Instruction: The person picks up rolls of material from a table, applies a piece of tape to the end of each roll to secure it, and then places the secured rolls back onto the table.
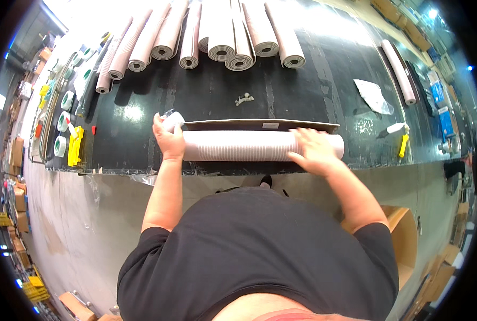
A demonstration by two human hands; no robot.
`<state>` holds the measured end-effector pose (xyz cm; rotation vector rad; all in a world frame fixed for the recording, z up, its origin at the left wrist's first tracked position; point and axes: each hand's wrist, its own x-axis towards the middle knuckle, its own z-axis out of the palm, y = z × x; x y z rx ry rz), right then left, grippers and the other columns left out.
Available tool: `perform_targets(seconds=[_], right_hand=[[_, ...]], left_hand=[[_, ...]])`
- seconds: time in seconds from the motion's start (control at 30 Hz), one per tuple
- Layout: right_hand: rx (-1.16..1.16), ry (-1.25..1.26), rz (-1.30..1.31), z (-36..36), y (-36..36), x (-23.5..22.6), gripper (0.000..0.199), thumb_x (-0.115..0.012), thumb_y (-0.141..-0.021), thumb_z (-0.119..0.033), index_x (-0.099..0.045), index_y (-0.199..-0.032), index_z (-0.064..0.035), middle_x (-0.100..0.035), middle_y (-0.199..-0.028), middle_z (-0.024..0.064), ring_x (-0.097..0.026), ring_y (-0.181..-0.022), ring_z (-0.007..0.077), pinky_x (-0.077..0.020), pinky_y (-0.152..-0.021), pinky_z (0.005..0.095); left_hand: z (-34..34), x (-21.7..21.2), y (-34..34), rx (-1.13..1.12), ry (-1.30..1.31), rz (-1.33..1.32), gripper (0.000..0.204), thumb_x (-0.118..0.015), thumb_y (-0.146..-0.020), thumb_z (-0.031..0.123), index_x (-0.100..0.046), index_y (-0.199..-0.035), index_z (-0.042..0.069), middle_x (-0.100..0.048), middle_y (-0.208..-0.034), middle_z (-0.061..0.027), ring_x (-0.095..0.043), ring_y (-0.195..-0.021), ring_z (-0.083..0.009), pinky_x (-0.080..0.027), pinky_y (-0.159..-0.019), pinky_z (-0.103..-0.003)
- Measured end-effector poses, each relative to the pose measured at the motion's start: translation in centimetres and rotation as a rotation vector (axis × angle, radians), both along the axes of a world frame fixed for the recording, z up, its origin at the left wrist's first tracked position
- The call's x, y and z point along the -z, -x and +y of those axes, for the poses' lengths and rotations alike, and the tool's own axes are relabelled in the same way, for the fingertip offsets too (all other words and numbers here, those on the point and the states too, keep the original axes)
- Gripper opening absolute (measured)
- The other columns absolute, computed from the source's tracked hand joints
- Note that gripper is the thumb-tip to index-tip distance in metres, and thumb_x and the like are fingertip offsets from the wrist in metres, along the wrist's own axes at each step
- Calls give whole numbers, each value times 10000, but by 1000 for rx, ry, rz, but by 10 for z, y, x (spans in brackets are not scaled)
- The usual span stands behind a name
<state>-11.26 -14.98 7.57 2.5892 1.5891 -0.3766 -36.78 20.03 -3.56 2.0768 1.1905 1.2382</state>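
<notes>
A pale pinkish-grey, ribbed mat [238, 145] lies rolled up along the near edge of the table. Its loose outer end stands up as a dark strip behind the roll, with a small white label [270, 125] on it. At the roll's left end, my left hand [169, 143] is closed around a small white roll-like thing [173, 121]; its exact kind is unclear. My right hand [316, 150] rests on the right part of the mat, fingers stretched out and thumb apart, holding nothing.
Several rolled mats [221, 48] lie across the back of the black table [195, 101]. Tape rolls [66, 100] and a yellow tool [75, 145] sit at the left. Rightward are crumpled white plastic [374, 96], a yellow-handled tool [403, 144] and another rolled mat [399, 72].
</notes>
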Motion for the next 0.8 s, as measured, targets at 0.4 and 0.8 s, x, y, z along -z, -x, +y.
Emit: perform_targets(seconds=[0.4, 0.8], right_hand=[[172, -194, 131, 71, -8, 34, 452, -440, -1014, -420, -715, -1126, -78, -703, -1160, 152, -682, -1086, 314, -507, -1001, 436], [207, -1011, 492, 46, -14, 46, 536, -841, -773, -188, -696, -1277, -81, -699, -1269, 131, -670, -1170, 255, -551, -975, 351]], left_hand=[[-59, -100, -74, 906, 231, -236, 883, -743, -812, -111, -277, -1553, 6, -580, -1305, -142, -614, -1168, -226, -510, -1017, -348], [-122, -55, -165, 1276, -84, 36, 1013, -743, -776, -83, -208, -1614, 109, -616, -1302, -150, -637, -1145, -302, -515, -994, -386]])
